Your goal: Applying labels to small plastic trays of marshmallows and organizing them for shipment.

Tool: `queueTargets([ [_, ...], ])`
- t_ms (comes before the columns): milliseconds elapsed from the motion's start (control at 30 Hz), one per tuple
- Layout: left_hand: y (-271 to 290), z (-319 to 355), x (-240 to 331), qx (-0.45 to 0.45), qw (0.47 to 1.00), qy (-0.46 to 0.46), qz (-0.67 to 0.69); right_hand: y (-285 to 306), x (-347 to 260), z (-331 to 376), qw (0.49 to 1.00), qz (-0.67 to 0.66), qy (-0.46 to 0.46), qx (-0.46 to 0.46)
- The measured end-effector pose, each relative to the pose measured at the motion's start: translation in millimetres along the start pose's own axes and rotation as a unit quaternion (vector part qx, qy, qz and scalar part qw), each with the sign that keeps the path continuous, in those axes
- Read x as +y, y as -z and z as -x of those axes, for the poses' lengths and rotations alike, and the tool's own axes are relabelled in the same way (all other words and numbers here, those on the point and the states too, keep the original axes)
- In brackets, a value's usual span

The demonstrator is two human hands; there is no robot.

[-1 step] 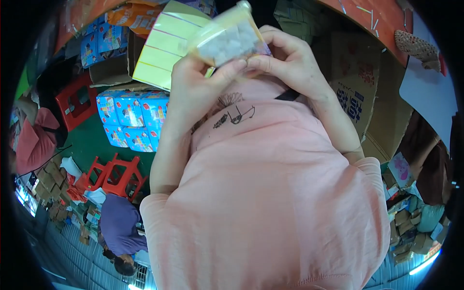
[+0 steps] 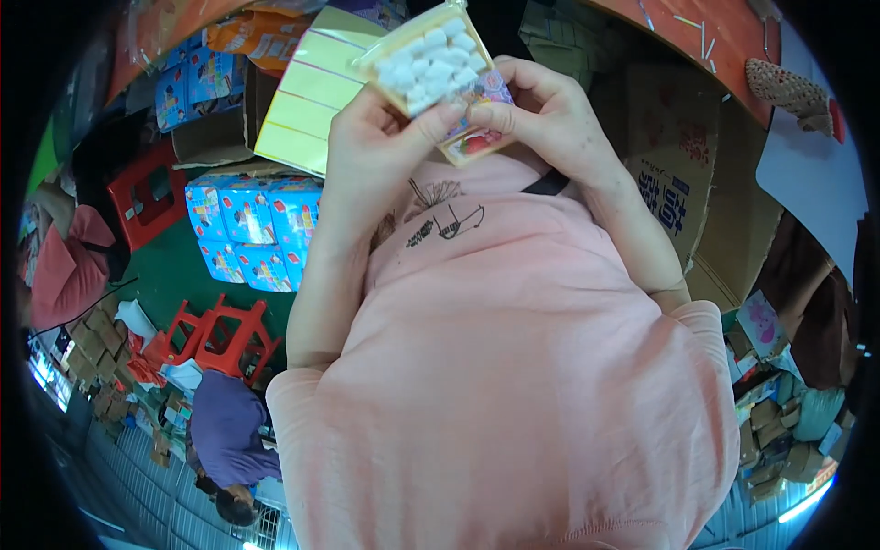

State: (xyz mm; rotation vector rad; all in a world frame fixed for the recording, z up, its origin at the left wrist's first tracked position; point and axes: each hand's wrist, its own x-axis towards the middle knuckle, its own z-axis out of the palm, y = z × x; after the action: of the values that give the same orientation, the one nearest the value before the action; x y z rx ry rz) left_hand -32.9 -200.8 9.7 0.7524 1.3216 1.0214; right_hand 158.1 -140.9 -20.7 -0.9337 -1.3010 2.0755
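A clear packet of small white chunky pieces [image 2: 431, 66] is held up in front of my chest, tilted. A colourful printed section with a red picture [image 2: 475, 142] forms its lower end. My left hand [image 2: 390, 128] grips the packet's left lower edge, thumb across the front. My right hand [image 2: 541, 105] pinches the printed end, its thumb close to the left thumb. The fingers behind the packet are hidden. Just beyond my left hand lies a stack of pale yellow-green sheets [image 2: 307, 96] with thin dividing lines.
Blue printed packs [image 2: 252, 225] are stacked to the left, near red plastic stools [image 2: 234, 335]. An orange bag [image 2: 261, 38] lies at the far left. An open cardboard box [image 2: 674, 156] stands on the right, below an orange tabletop [image 2: 715, 27]. A person in purple [image 2: 229, 426] is at lower left.
The packet has turned so its front faces me more squarely; the white pieces and the printed end now show clearly. Both hands keep their hold.
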Motion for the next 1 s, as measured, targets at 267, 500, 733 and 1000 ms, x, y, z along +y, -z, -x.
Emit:
queueTargets([
  [267, 0.0, -22.7, -21.6, 0.007, 0.961, 0.136, 0.238, -2.3, 24.7, -7.2, 0.971, -0.174, -0.101, 0.129],
  [500, -9.6, -37.2, -21.7, 0.054, 0.994, 0.047, 0.083, 1.5, 14.8, -17.5, 0.977, -0.144, -0.064, 0.142],
  [733, -15.5, -6.1, -11.7, 0.090, 0.995, -0.032, -0.035, 4.1, -22.4, -2.7, 0.979, 0.106, 0.095, 0.147],
  [1000, -13.3, -39.5, 9.1, 0.038, 0.986, -0.149, -0.058, 164.6, -174.9, -48.5, 0.707, 0.364, 0.300, 0.528],
])
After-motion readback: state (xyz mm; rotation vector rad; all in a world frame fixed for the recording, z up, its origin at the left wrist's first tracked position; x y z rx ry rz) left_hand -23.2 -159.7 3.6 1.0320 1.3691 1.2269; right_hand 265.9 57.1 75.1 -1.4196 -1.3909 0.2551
